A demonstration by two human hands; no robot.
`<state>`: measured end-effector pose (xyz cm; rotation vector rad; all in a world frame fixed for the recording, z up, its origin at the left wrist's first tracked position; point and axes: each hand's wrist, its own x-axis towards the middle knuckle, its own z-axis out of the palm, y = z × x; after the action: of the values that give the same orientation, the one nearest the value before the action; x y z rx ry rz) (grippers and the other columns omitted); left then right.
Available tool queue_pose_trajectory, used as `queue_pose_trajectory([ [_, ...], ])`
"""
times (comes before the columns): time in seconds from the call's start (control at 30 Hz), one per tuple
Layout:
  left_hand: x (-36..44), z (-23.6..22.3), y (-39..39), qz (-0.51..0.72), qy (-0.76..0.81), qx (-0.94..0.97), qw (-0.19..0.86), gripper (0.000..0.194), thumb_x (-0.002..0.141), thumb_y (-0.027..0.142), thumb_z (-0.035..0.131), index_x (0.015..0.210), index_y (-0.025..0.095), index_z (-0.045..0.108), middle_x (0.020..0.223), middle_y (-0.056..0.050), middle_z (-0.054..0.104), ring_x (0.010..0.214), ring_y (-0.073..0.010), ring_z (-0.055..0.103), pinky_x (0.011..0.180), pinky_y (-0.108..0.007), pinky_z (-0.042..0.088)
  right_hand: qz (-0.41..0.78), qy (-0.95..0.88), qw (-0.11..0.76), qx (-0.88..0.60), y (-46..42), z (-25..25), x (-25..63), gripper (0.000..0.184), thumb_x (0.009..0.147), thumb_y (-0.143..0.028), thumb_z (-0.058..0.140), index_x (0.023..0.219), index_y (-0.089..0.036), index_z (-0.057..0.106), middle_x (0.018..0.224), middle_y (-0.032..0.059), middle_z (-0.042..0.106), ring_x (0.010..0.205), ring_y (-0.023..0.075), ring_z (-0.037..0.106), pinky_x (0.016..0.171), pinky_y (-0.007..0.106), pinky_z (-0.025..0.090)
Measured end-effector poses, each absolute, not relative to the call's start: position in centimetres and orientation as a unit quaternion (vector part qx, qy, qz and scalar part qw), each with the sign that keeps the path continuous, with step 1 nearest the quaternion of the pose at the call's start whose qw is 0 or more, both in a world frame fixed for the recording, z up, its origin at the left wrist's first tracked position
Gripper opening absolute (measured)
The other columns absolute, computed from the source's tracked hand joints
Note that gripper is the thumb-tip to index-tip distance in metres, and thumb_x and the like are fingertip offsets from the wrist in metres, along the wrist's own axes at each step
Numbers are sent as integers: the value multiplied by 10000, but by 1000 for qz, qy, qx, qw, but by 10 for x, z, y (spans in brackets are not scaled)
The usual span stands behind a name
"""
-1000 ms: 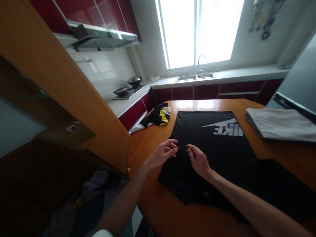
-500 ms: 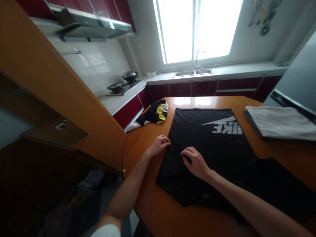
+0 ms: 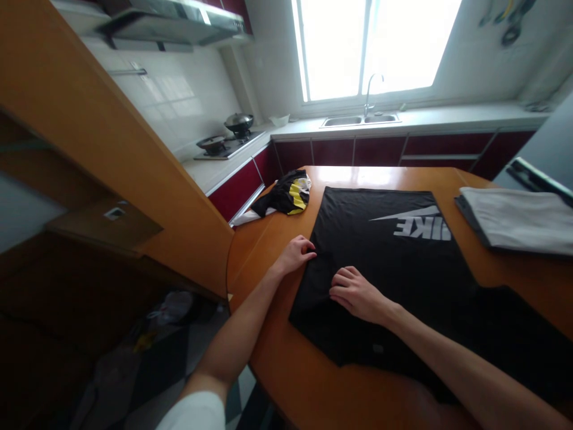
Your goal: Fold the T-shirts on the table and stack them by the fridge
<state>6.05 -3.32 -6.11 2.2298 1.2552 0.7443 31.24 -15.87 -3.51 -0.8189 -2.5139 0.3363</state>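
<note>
A black T-shirt (image 3: 380,251) lies spread flat on the wooden table (image 3: 268,286), its white NIKE print upside down from where I look. At the shirt's left edge, my left hand (image 3: 297,253) is closed, thumb and fingers pinching the cloth there. My right hand (image 3: 360,294) rests on the shirt a little nearer to me and to the right. Its fingers are curled together on the fabric, where small creases show, and the fingertips are partly hidden.
A crumpled black, yellow and white garment (image 3: 289,194) lies at the table's far left. Folded grey and white cloth (image 3: 519,221) is stacked on the right. Beyond the table are a counter with a sink (image 3: 360,120) and a stove with pans (image 3: 239,123). An orange wooden panel (image 3: 147,179) stands at left.
My left hand has moved to the shirt's left edge and its fingers have closed there. My right hand has lowered slightly onto the cloth, its fingers drawing together. The view has shifted a little.
</note>
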Motion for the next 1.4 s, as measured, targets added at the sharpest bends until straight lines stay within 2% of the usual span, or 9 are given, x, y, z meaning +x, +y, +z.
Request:
queue_pose_trajectory([
  [0.1,61,-62,-33,267,464,814,224,186,821,335,762,938,192,754,875,-16,581,725,-144,560,699,-279,485,96,-919,249,-291,-160,-33,312,223,1019,-236,481,950,-220,692,980,61,664,991,214,556,962,407,401],
  [0.2,63,-61,-35,266,464,819,206,175,835,331,753,941,192,753,879,-18,592,751,-151,576,726,-281,496,93,-924,246,-278,-161,-35,311,236,1004,-292,533,828,-207,665,898,50,660,922,204,568,930,401,417],
  [0.3,65,-56,-37,277,451,822,211,169,915,323,664,978,194,754,907,-32,622,779,-159,600,764,-293,508,95,-917,255,-291,-160,-39,311,250,1002,-306,545,809,-209,669,901,51,679,905,199,588,894,388,443],
  [0.4,67,-50,-40,309,418,824,225,167,952,269,608,1001,201,752,961,-48,653,867,-172,631,832,-305,511,86,-900,287,-317,-158,-44,311,188,1003,-264,534,990,-217,716,1083,80,709,1056,224,607,945,406,461],
  [0.57,73,-52,-43,294,353,862,215,130,927,200,639,899,207,766,954,-51,672,939,-186,628,891,-323,496,79,-892,265,-358,-155,-56,311,291,998,-299,549,1244,-213,679,1343,100,652,1299,280,542,1114,515,394],
  [0.8,88,-56,-49,272,380,873,140,206,960,171,581,1031,242,760,1076,-46,696,1052,-211,601,965,-383,455,74,-880,276,-379,-153,-59,311,261,1001,-288,538,1182,-223,714,1313,100,666,1267,275,566,1109,516,417],
  [1.13,87,-54,-48,243,368,887,135,365,961,87,475,1072,282,763,1182,-29,691,1141,-211,588,1009,-405,434,79,-879,289,-372,-154,-56,310,232,994,-254,543,1132,-202,722,1237,94,693,1212,271,587,1089,501,444],
  [1.27,71,-45,-40,304,368,857,192,415,924,22,414,1009,220,768,1090,-50,703,1030,-176,634,936,-333,484,82,-871,315,-367,-154,-56,311,235,990,-234,537,1140,-210,716,1253,95,679,1208,270,579,1068,491,464],
  [1.4,54,-37,-38,309,366,839,256,267,910,91,517,899,179,769,920,-48,689,821,-144,635,758,-260,509,99,-872,335,-343,-154,-56,311,244,984,-216,538,1158,-235,708,1232,81,685,1181,253,591,1043,474,485],
])
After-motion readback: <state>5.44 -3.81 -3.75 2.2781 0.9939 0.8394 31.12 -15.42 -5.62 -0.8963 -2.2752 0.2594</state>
